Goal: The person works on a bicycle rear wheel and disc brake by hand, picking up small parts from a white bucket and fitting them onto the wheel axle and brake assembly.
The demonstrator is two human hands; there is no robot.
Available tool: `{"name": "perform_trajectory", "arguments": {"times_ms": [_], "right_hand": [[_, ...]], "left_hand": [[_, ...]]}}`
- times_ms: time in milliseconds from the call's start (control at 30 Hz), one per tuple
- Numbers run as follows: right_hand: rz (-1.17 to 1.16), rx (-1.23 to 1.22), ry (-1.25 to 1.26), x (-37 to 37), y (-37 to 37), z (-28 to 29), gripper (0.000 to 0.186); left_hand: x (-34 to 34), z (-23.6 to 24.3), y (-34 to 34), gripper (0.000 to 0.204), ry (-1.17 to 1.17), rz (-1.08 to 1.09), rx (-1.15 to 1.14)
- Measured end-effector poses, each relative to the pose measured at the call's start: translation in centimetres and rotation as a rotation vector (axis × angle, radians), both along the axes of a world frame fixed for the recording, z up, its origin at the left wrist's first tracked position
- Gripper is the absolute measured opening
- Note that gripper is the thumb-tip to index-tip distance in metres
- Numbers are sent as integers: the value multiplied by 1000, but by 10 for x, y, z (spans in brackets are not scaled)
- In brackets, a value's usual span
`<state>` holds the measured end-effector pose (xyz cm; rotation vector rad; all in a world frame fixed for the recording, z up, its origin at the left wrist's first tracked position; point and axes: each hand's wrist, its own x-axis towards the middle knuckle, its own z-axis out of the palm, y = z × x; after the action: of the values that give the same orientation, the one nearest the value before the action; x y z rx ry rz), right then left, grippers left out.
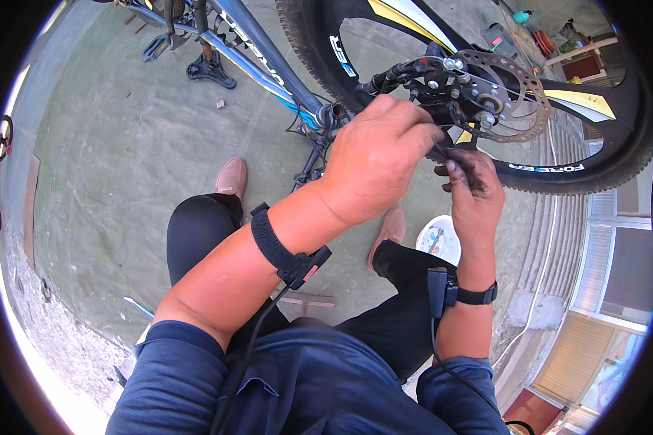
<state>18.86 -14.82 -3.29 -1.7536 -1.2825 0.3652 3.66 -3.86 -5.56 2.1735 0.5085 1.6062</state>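
Observation:
My left hand (384,148) is closed, thumb and fingertips pinched together beside the bicycle's wheel hub. Just below and to the right, the blackened fingertips of my right hand (479,181) pinch too, almost meeting the left ones. Something small and dark seems to lie between them; its kind is hidden. Behind the hands is a bicycle wheel (627,148) with a black tyre and broad black, yellow and white spokes. A perforated brake disc (535,109) and a dark brake caliper (432,81) sit at its hub. The blue-grey bicycle frame (257,54) slants in from the upper left.
A white bucket (453,249) with small tools inside stands on the floor beyond my right forearm. A pedal (156,48) shows at the upper left. Ridged steps and a pale cable (538,279) run along the right. Assorted items, including a teal bottle (522,16), lie at the upper right.

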Motion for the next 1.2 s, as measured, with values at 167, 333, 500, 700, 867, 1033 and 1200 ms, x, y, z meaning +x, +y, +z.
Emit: {"name": "perform_trajectory", "arguments": {"times_ms": [167, 333, 500, 700, 867, 1033, 1200], "right_hand": [[-73, 11, 34, -13, 15, -43, 14], [-92, 56, -42, -24, 28, -58, 13], [-71, 20, -87, -26, 29, -44, 14], [-5, -59, -380, -30, 31, -21, 15], [5, -79, -235, -21, 28, -22, 19], [30, -186, -319, -14, 23, -15, 22], [44, -87, -68, -6, 31, -19, 29]], "left_hand": [[-17, -11, -10, 17, -42, 20, -651], [-21, -36, -9, 26, -11, -221, -1402], [-15, -35, -17, 40, -104, -462, -1835], [10, -56, -19, 55, -162, -772, -2028], [29, -56, -30, 54, -338, -874, -2072], [38, -60, -30, 46, -555, -922, -2083], [37, -58, -30, 45, -590, -948, -2112]]}}
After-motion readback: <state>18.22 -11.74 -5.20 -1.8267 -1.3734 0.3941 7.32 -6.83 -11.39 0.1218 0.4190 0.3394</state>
